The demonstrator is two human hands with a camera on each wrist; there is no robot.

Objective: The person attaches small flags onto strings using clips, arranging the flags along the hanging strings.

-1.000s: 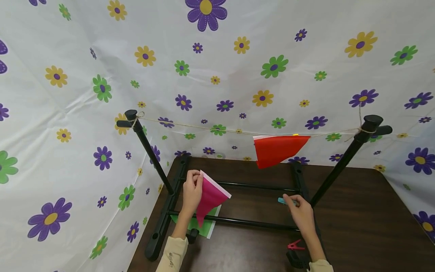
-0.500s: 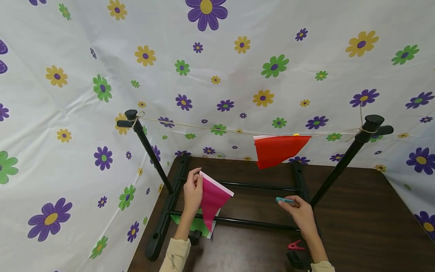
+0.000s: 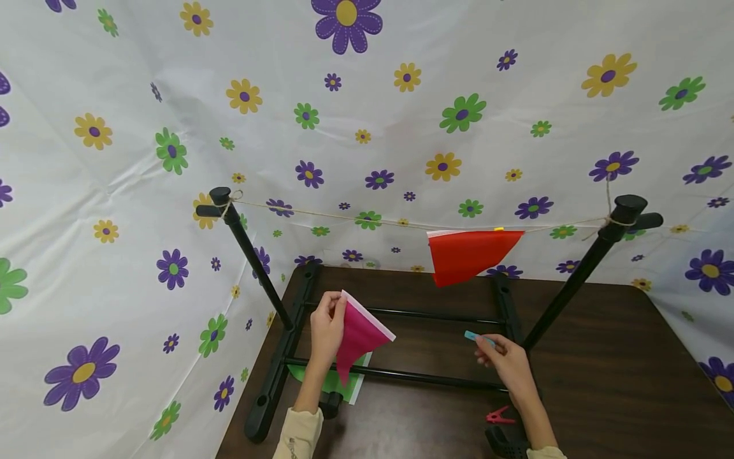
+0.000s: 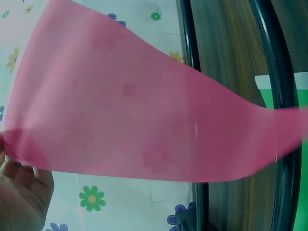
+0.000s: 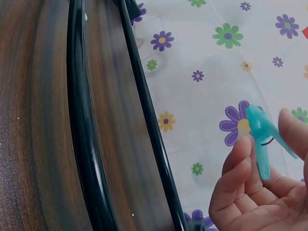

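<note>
My left hand [image 3: 327, 331] pinches a pink triangular pennant [image 3: 360, 335] by one corner of its white top band. Its tip hangs down over a green pennant [image 3: 360, 377] lying on the table. In the left wrist view the pink cloth [image 4: 120, 106] spreads wide from the fingers. My right hand [image 3: 509, 363] holds a light blue clothespin [image 3: 478, 337] between thumb and fingers. The right wrist view shows that clothespin [image 5: 261, 130] with its two handles spread apart. A red pennant [image 3: 473, 255] hangs from the string [image 3: 344, 213], with a yellow clip [image 3: 499, 229] on its top edge.
A black frame stands on the brown table [image 3: 602, 350], with a left post [image 3: 252, 258], a right post [image 3: 579, 274] and crossbars [image 3: 424, 376]. The string runs between the posts. A red clothespin [image 3: 499, 415] lies near my right wrist. Behind hangs a flowered sheet [image 3: 367, 76].
The pink pennant swings a little while my left hand shifts slightly right. My right hand has turned the clothespin, which now shows further up and left of the fingertips.
</note>
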